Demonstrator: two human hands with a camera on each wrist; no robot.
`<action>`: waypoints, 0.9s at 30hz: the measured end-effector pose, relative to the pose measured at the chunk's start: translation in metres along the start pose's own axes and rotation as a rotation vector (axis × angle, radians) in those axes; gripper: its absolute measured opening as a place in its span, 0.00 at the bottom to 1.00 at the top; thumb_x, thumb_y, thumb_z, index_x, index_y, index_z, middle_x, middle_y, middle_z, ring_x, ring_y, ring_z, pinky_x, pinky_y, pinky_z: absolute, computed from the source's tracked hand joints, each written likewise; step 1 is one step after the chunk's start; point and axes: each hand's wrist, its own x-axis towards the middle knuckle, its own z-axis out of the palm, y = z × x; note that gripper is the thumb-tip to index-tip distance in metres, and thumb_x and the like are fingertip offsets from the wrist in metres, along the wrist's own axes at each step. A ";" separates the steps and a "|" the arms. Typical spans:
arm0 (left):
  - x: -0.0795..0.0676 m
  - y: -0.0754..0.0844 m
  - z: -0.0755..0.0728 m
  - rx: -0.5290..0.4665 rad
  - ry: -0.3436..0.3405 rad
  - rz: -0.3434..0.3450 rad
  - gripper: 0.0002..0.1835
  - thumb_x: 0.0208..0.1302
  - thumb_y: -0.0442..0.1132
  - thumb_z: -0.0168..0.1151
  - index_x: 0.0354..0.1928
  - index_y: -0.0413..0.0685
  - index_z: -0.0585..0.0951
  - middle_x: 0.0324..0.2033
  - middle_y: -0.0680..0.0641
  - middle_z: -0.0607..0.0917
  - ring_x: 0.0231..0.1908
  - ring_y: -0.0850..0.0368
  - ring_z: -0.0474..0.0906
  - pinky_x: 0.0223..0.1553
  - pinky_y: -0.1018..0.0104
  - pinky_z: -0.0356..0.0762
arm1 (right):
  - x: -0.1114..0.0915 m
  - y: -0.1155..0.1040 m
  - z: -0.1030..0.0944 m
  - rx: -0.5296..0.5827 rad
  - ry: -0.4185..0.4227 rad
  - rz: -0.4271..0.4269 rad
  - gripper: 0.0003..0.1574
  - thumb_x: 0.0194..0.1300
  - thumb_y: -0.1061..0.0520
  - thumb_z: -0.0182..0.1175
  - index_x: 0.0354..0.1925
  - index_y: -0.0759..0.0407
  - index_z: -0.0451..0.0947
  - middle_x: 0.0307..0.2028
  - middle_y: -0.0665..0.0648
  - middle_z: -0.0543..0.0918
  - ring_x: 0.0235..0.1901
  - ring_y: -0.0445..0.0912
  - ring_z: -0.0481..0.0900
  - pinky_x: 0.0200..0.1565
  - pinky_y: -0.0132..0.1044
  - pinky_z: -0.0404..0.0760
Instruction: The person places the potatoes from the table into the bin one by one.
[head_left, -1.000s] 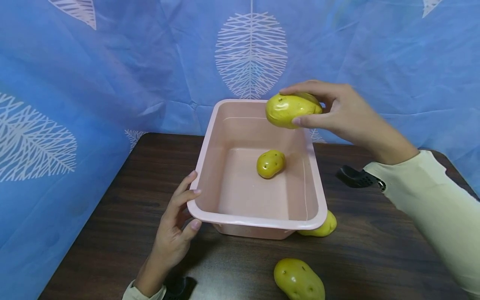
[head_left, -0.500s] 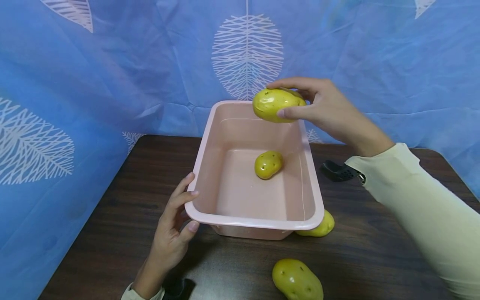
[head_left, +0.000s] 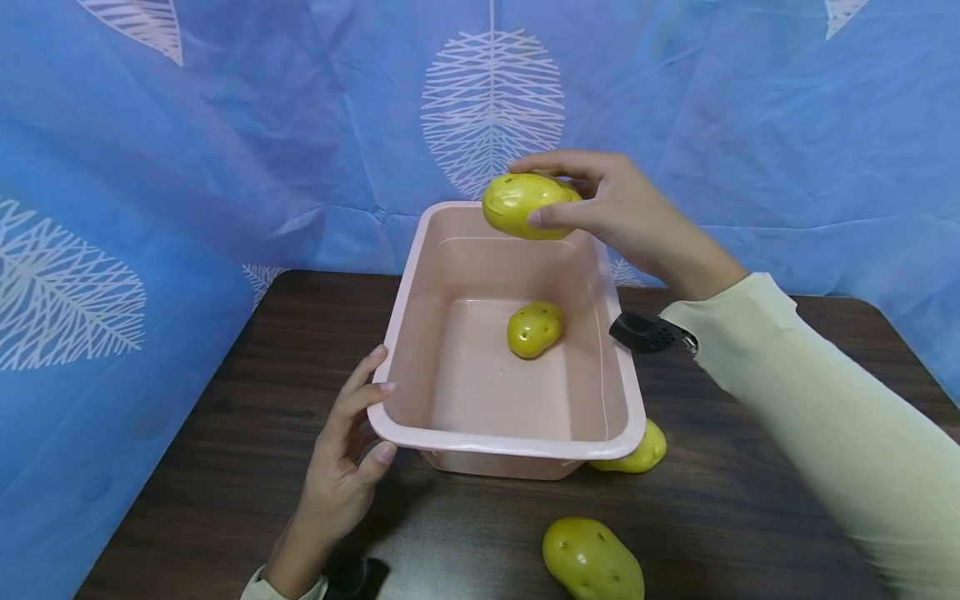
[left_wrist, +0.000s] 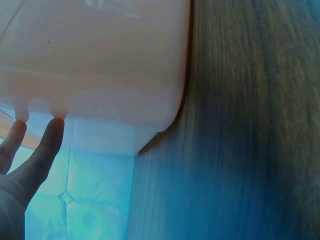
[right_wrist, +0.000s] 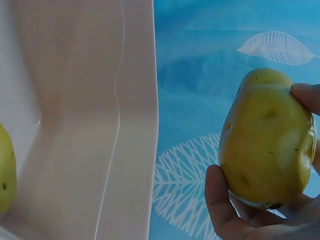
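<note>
My right hand (head_left: 600,196) grips a glossy yellow-green potato (head_left: 517,204) over the far rim of a pink plastic basin (head_left: 408,283). In the right wrist view, fingers and thumb hold that potato (right_wrist: 267,140) at its sides. Inside the basin, right of centre, lies a smaller potato (head_left: 535,329). My left hand (head_left: 341,458) holds the basin's near left corner, with two fingertips over the rim and the thumb by the front edge. In the left wrist view, two fingers (left_wrist: 47,145) touch the basin's outer wall (left_wrist: 100,90).
Another potato (head_left: 637,450) lies by the basin's near right corner, partly hidden under its rim. One more potato (head_left: 592,558) rests nearer on the dark wooden table (head_left: 750,500). A blue cloth (head_left: 300,125) with white leaf patterns hangs behind. Black straps circle both wrists.
My right hand has moved left with its potato, from above the basin's far right corner to nearer the middle of the far rim. The left hand keeps its place on the basin.
</note>
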 end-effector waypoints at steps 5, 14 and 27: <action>0.000 0.000 0.000 -0.006 0.008 0.012 0.26 0.63 0.31 0.60 0.63 0.41 0.70 0.74 0.39 0.58 0.72 0.45 0.59 0.60 0.68 0.71 | 0.008 0.000 0.006 0.017 -0.005 0.023 0.29 0.62 0.57 0.66 0.62 0.43 0.77 0.65 0.47 0.73 0.55 0.50 0.75 0.49 0.32 0.81; 0.000 0.000 0.000 0.013 -0.005 -0.006 0.26 0.63 0.31 0.59 0.64 0.42 0.69 0.75 0.40 0.58 0.73 0.45 0.58 0.60 0.67 0.71 | 0.023 0.005 0.016 0.039 -0.034 0.057 0.29 0.61 0.57 0.66 0.62 0.46 0.77 0.63 0.47 0.73 0.56 0.49 0.73 0.50 0.35 0.81; 0.001 0.000 0.001 0.012 -0.014 -0.022 0.27 0.62 0.30 0.59 0.64 0.42 0.69 0.75 0.41 0.57 0.72 0.45 0.58 0.61 0.66 0.70 | 0.038 0.013 0.029 0.067 -0.075 0.099 0.30 0.61 0.57 0.67 0.62 0.46 0.76 0.62 0.47 0.73 0.57 0.48 0.72 0.52 0.38 0.81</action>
